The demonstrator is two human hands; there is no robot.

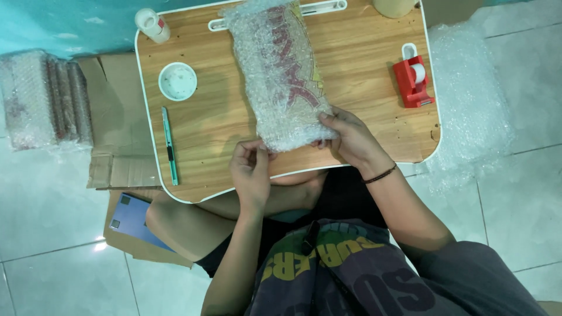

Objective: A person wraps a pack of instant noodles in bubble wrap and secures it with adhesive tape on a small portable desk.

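Note:
A long package wrapped in bubble wrap (278, 70) lies lengthwise on a small wooden lap table (363, 52). My right hand (351, 137) grips the package's near end from the right, with the thumb on top. My left hand (250, 167) pinches the wrap at the near left corner of the same end. A dark bracelet sits on my right wrist.
On the table are a red tape dispenser (413, 79), a white round lid (177, 81), a green utility knife (170, 146) and a tape roll (152, 24). Flattened cardboard (117, 134) and wrapped bundles (41, 99) lie left; loose bubble wrap (474, 99) lies right.

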